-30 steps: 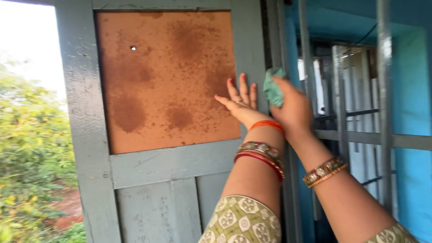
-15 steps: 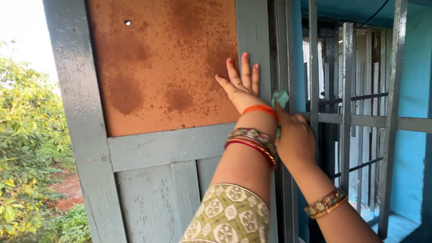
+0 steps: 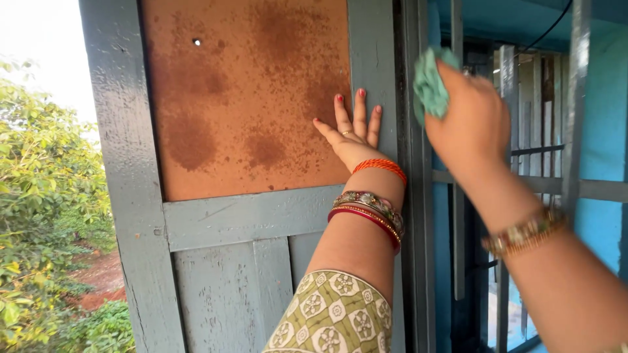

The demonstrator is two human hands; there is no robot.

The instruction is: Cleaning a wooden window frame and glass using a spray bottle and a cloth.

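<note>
The green cloth was in the upper right of the frame, bunched up inside your right hand. Your fingers were closed around it, and the cloth was held against the grey frame edge next to the vertical metal bars. This hand looked a little blurred, so I cannot tell exactly where the cloth touched the metal.

Your left hand was in the middle of the frame. It was open and flat, holding nothing, with the fingers spread and pressed on the rusty brown panel near its right border. The fingertips pointed up.

The panel sat in a grey painted shutter, which filled the centre and the lower part of the frame. A small hole was visible in the upper left part of the panel. Behind the bars, at the right of the frame, there was a blue wall. At the left edge of the frame, green bushes stood outside.
</note>
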